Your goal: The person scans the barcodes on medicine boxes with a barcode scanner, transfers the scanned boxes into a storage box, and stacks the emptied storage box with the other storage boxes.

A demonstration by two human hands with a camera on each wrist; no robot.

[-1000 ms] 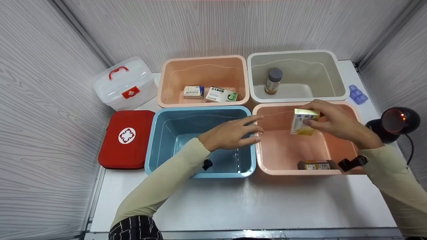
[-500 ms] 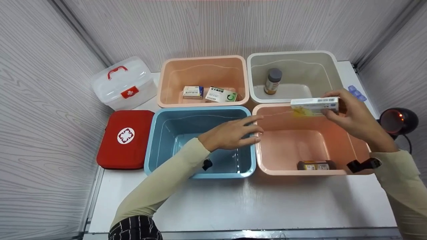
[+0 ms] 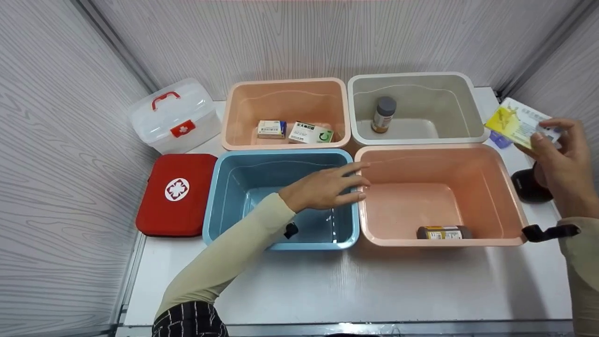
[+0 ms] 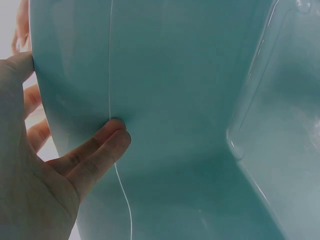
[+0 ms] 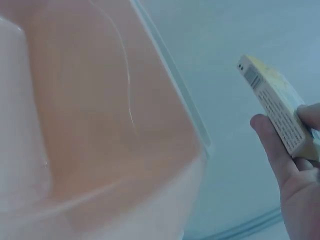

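Observation:
My right hand (image 3: 564, 161) pinches a white and yellow medicine box (image 3: 522, 121) between thumb and fingers, raised to the right of the front pink bin (image 3: 440, 241). In the right wrist view the medicine box (image 5: 275, 102) is tilted, with its barcode end and a printed side showing. My left hand (image 3: 325, 187) rests on the right rim of the blue bin (image 3: 281, 245), fingers extended and spread. Two fingertips (image 4: 117, 132) touch the bin's inner wall in the left wrist view; other fingers lie outside it. A brown bottle (image 3: 444, 232) lies in the front pink bin.
A back pink bin (image 3: 285, 83) holds two medicine boxes (image 3: 310, 133). An upright bottle (image 3: 383, 114) stands in the grey bin (image 3: 412, 76). A red first-aid case (image 3: 175, 215) and clear box (image 3: 173, 114) are at left. At right, a black device (image 3: 531, 187) and purple item (image 3: 500, 140) are partly hidden.
My right hand has carried the medicine box from above the front pink bin out to the right, turning its yellow printed face upward. My left hand has stayed still.

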